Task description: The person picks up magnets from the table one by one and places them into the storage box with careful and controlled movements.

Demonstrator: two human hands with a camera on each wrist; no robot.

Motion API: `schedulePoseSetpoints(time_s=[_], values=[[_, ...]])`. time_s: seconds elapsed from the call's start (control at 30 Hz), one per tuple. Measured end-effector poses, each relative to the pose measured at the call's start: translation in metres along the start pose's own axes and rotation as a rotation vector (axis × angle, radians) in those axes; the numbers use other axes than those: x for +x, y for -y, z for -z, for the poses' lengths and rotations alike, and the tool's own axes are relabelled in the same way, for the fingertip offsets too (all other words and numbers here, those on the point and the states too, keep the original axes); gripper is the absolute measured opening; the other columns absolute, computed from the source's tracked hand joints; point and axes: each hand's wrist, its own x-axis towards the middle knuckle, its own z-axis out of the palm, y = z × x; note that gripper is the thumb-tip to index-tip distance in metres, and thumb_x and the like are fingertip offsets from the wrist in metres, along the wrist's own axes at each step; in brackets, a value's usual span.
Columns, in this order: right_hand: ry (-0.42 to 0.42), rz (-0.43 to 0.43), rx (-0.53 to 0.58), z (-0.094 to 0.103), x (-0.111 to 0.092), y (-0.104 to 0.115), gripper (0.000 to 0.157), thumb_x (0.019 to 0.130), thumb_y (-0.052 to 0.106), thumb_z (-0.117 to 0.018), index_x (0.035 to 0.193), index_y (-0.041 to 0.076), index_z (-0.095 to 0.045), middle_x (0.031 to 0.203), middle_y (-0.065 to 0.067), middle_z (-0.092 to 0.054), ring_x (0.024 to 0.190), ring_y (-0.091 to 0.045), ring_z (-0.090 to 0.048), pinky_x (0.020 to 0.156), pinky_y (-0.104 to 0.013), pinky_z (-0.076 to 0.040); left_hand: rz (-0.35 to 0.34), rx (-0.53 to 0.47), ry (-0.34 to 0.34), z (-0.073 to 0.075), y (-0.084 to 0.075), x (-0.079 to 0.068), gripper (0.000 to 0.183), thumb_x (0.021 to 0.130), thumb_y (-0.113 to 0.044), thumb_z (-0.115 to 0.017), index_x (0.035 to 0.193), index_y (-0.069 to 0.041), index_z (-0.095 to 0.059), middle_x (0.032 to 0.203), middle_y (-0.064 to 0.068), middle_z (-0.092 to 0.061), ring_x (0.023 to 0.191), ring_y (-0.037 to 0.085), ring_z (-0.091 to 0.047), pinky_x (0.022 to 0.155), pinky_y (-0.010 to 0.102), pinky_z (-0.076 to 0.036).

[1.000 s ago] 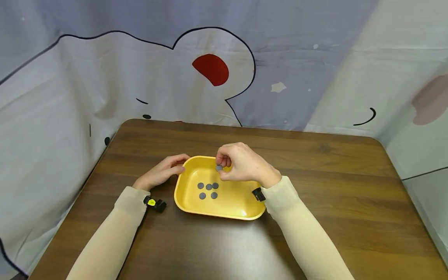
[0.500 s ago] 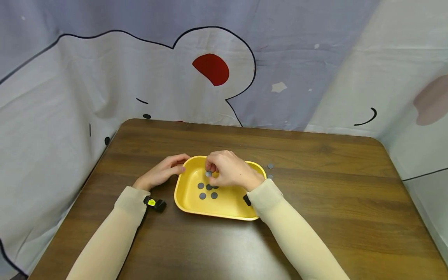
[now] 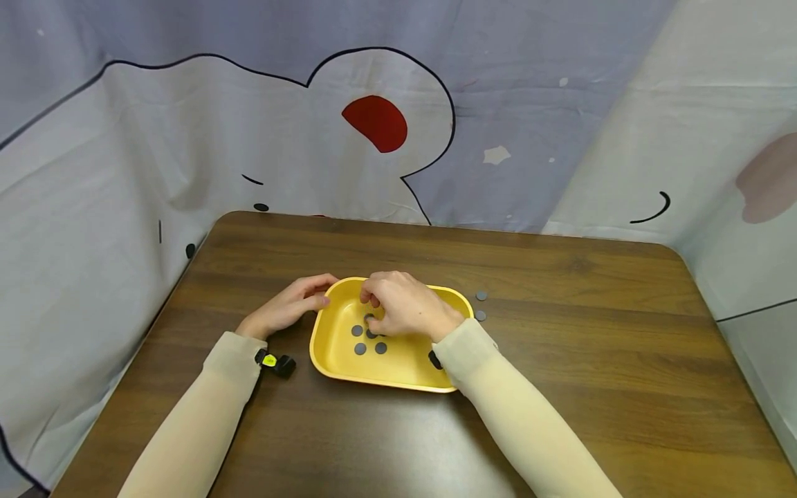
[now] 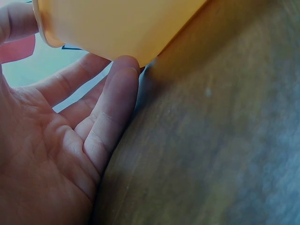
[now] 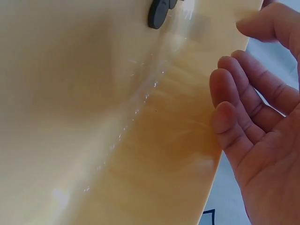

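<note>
In the head view, the yellow tray (image 3: 405,360) stands on the wooden worktop (image 3: 591,346), and the left hand (image 3: 288,304) is at its left end. The thumb of this hand lies on the rim and the other fingers are against the outer wall, so they hold the tray between them. The right hand (image 3: 405,304) is inside the tray, above several grey discs (image 3: 360,348) which lie flat on its bottom. Its thumb and index finger are apart, and I see nothing clamped between them. One disc (image 3: 369,317) is just below the fingers; whether the thumb touches it, I cannot tell. Two more discs (image 3: 481,295) lie on the worktop, just outside the right end of the tray.

In my judgement, the step in hand is the setting down of one disc beside the others. The next move calls for raising the fingers straight up, so that the neighbouring discs are not pushed, while the left hand steadies the tray.
</note>
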Motion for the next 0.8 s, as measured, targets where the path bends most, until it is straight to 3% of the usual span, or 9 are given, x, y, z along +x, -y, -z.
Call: schedulePoseSetpoints(time_s=[0.13,0.5,0.8], values=[[0.011,-0.007,-0.003,0.001,-0.002,0.001,0.031,0.084,0.024,-0.080,0.110,0.009,-0.072,0.096,-0.003,-0.067,0.078,-0.014,-0.058,0.070,-0.025,-0.050,-0.006,0.001,0.005,-0.001,0.000,0.001,0.035,0.105,-0.019,-0.053,0.137,-0.004,-0.058,0.125,0.017,-0.067,0.106,0.022,-0.065,0.096,0.024,-0.054],[-0.009,0.003,0.026,0.004,-0.005,0.002,0.029,0.084,0.023,-0.079,0.109,0.009,-0.073,0.094,0.000,-0.066,0.080,-0.012,-0.059,0.072,-0.025,-0.051,0.001,0.017,0.004,-0.002,-0.001,0.003,0.035,0.105,-0.019,-0.053,0.136,-0.004,-0.058,0.124,0.016,-0.067,0.105,0.023,-0.064,0.095,0.023,-0.054],[-0.072,0.022,0.058,0.026,-0.013,0.005,0.022,0.084,0.020,-0.080,0.103,0.014,-0.071,0.095,0.002,-0.065,0.083,-0.013,-0.062,0.075,-0.024,-0.052,-0.013,0.011,-0.001,0.000,0.002,0.002,0.034,0.105,-0.018,-0.053,0.135,-0.002,-0.058,0.122,0.018,-0.067,0.101,0.020,-0.065,0.093,0.025,-0.055]])
